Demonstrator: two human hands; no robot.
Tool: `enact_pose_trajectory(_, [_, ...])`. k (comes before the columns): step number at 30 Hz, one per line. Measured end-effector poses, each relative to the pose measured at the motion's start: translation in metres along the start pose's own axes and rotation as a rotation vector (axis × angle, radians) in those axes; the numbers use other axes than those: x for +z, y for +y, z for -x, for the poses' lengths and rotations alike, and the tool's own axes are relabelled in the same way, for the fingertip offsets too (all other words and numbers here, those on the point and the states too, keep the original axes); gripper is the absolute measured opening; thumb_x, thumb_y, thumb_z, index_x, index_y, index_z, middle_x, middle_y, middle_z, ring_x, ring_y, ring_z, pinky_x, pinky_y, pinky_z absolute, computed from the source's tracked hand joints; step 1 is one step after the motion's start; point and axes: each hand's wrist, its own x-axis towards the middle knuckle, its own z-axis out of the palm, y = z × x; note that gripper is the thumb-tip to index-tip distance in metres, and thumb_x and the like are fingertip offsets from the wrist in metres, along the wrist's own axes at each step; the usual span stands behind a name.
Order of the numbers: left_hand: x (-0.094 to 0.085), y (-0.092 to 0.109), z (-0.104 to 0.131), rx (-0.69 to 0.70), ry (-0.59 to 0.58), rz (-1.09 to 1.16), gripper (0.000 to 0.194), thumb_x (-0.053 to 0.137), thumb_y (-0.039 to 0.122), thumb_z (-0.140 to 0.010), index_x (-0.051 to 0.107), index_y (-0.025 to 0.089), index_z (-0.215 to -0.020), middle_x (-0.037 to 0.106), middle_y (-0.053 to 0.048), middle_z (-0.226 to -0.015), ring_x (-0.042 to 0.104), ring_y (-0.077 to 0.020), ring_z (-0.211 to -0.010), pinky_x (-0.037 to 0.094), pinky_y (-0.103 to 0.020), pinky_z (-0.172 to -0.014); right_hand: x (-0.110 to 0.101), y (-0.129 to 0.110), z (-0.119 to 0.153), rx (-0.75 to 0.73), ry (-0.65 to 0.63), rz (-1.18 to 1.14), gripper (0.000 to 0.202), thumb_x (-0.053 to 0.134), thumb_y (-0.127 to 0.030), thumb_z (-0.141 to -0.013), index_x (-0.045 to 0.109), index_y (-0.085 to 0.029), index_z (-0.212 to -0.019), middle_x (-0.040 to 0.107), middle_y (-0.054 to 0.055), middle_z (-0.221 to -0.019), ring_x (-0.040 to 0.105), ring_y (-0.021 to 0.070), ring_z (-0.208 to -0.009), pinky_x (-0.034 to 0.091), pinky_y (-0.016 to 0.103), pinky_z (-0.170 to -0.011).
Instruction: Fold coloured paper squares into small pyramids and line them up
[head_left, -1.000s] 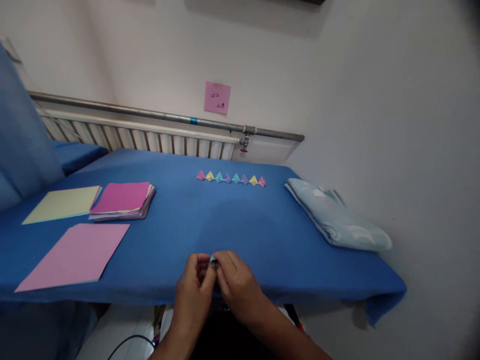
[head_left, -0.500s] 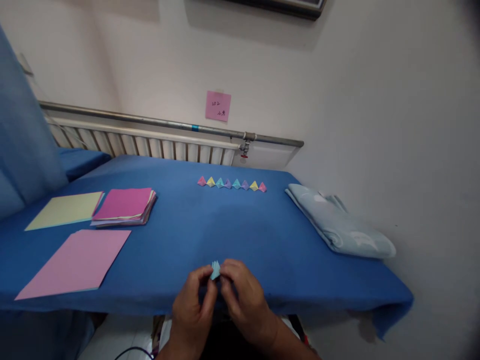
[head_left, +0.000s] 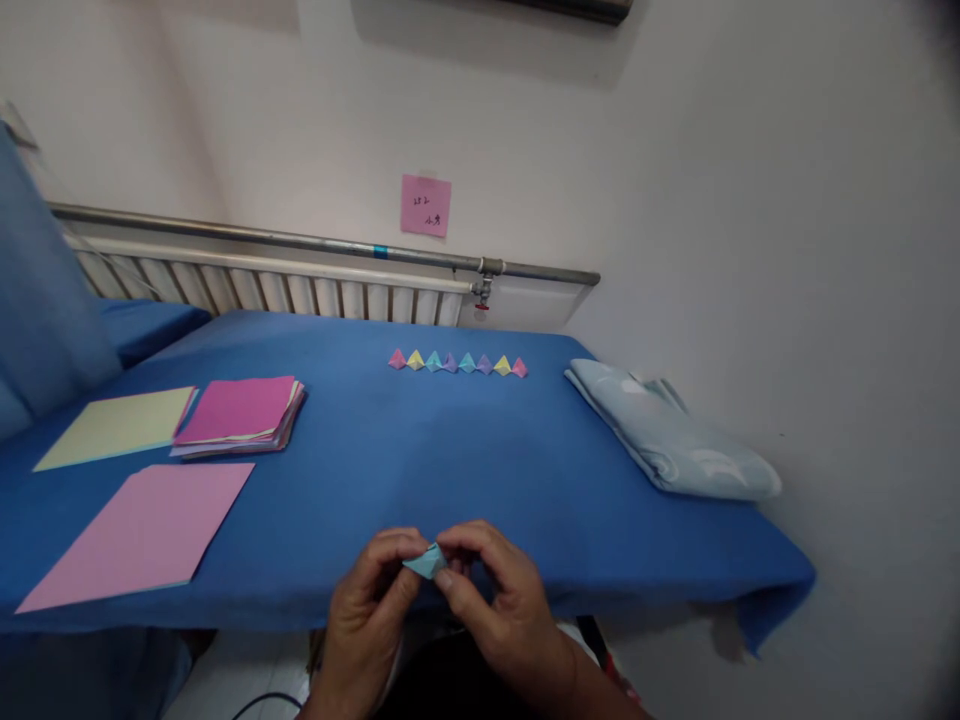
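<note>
A small folded piece of light blue paper (head_left: 426, 562) is held between my two hands at the near edge of the blue-covered table (head_left: 360, 480). My left hand (head_left: 375, 600) pinches its left side with thumb and forefinger. On the other side, the thumb and fingers of my right hand (head_left: 499, 600) close on its right end. Farther back lies a row of several small folded paper shapes (head_left: 450, 363) in pink, yellow, blue and purple.
At the left lie a stack of magenta and other sheets (head_left: 240, 412), yellow sheets (head_left: 116, 425) and large pink sheets (head_left: 146, 535). A folded pale blue cloth (head_left: 667, 430) lies at the right. A radiator (head_left: 300, 293) and pipe run behind the table.
The light blue paper has turned and now shows a broader, pointed face instead of its stacked narrow edges. My fingers have shifted around it, and the view has moved slightly.
</note>
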Motion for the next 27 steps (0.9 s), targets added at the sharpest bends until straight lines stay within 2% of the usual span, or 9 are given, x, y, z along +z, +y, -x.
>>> enact_pose_trajectory(5, [0.002, -0.001, 0.001, -0.166, 0.01, 0.203, 0.01, 0.073, 0.026, -0.072, 0.068, 0.024, -0.08, 0.066, 0.002, -0.087, 0.061, -0.0126, -0.086, 0.049, -0.021, -0.082, 0.0, -0.005, -0.001, 0.003, -0.001, 0.028, 0.011, 0.057, -0.015, -0.083, 0.062, -0.02, -0.092, 0.06, 0.0, -0.076, 0.056, 0.0109, -0.066, 0.047, 0.023, -0.062])
enact_pose_trajectory(9, [0.003, 0.005, 0.0, -0.316, 0.009, 0.292, 0.023, 0.076, 0.031, -0.069, 0.068, 0.022, -0.089, 0.068, 0.0, -0.088, 0.063, -0.0129, -0.083, 0.051, -0.021, -0.077, -0.002, -0.004, -0.001, -0.082, -0.006, 0.105, 0.013, 0.055, -0.014, -0.086, 0.06, -0.02, -0.096, 0.063, 0.002, -0.083, 0.057, 0.0113, -0.07, 0.047, 0.023, -0.063])
enact_pose_trajectory(12, [0.003, 0.009, 0.001, -0.379, 0.038, 0.296, 0.028, 0.074, 0.033, -0.071, 0.065, 0.022, -0.096, 0.068, -0.001, -0.092, 0.064, -0.0125, -0.081, 0.052, -0.022, -0.075, -0.002, 0.0, 0.001, -0.144, -0.025, 0.186, 0.017, 0.053, -0.01, -0.086, 0.057, -0.019, -0.101, 0.063, 0.004, -0.088, 0.058, 0.0131, -0.077, 0.048, 0.024, -0.068])
enact_pose_trajectory(15, [0.001, 0.011, 0.004, -0.368, 0.045, 0.252, 0.029, 0.073, 0.034, -0.073, 0.063, 0.022, -0.097, 0.068, -0.001, -0.09, 0.065, -0.0127, -0.079, 0.053, -0.023, -0.075, -0.002, 0.005, 0.004, -0.195, -0.011, 0.264, 0.02, 0.052, -0.008, -0.086, 0.055, -0.018, -0.103, 0.063, 0.006, -0.09, 0.059, 0.0147, -0.081, 0.049, 0.025, -0.071])
enact_pose_trajectory(20, [0.0, 0.013, 0.006, -0.269, 0.0, 0.101, 0.025, 0.073, 0.033, -0.07, 0.066, 0.021, -0.09, 0.068, -0.002, -0.09, 0.064, -0.0156, -0.085, 0.053, -0.026, -0.08, -0.002, 0.008, 0.006, -0.25, -0.039, 0.341, 0.022, 0.052, -0.008, -0.086, 0.052, -0.017, -0.106, 0.062, 0.007, -0.092, 0.059, 0.0162, -0.084, 0.05, 0.028, -0.073])
enact_pose_trajectory(24, [0.0, 0.019, 0.002, -0.189, 0.051, -0.04, 0.022, 0.072, 0.037, -0.068, 0.067, 0.021, -0.084, 0.065, -0.003, -0.095, 0.061, -0.0185, -0.092, 0.052, -0.029, -0.082, -0.002, 0.009, 0.006, -0.275, -0.069, 0.369, 0.024, 0.051, -0.007, -0.086, 0.052, -0.016, -0.108, 0.062, 0.009, -0.095, 0.059, 0.0173, -0.088, 0.051, 0.029, -0.077])
enact_pose_trajectory(27, [-0.002, 0.023, -0.002, -0.19, 0.033, -0.144, 0.02, 0.071, 0.038, -0.067, 0.067, 0.02, -0.076, 0.064, -0.003, -0.09, 0.06, -0.0189, -0.092, 0.05, -0.029, -0.083, -0.002, 0.011, 0.007, -0.289, -0.087, 0.393, 0.024, 0.051, -0.007, -0.086, 0.052, -0.016, -0.108, 0.062, 0.009, -0.095, 0.059, 0.0176, -0.088, 0.052, 0.029, -0.077])
